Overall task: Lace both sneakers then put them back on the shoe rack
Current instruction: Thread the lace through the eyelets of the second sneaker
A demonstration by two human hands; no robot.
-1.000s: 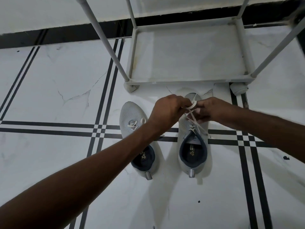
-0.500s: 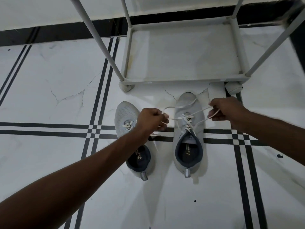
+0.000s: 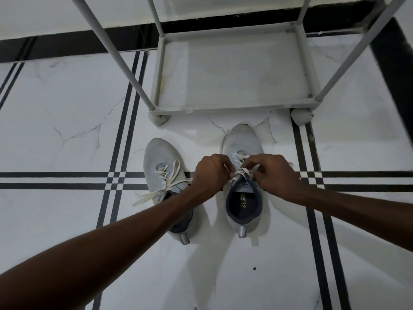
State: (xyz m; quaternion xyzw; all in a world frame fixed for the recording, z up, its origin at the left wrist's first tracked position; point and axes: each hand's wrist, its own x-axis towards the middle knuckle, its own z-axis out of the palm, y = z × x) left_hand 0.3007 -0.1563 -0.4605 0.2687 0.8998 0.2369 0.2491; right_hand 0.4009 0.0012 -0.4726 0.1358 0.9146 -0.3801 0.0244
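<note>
Pinching the white lace ends (image 3: 240,173) of the right-hand sneaker (image 3: 243,186), both hands meet just above its tongue. The left hand (image 3: 210,175) is curled knuckles-up, fingers folded onto a strand at the shoe's inner side; the right hand (image 3: 271,173) mirrors it from the outer side, thumb and forefinger closed on the other strand. The two hands are nearly touching over the top eyelets, and the lace crosses between them; whether a knot has formed there is hard to tell, since the fingers cover it.

Both forearms reach in bare from the lower corners, the left one long and diagonal, passing over the heel half of the left-hand sneaker (image 3: 164,175), the right one coming in flatter from the side.

Inside the right-hand sneaker's dark collar the insole carries a pale star-like logo and a few small letters, too small to read.

The left-hand sneaker sits just beside its mate, toe pointing the same way, its laces (image 3: 165,184) threaded but loose, the ends trailing off onto the floor (image 3: 67,135).

Both shoes stand on white marble-look tile crossed by black stripes, near the front edge of the grey shoe rack (image 3: 232,110), whose bottom shelf lies just beyond the toes.
</note>
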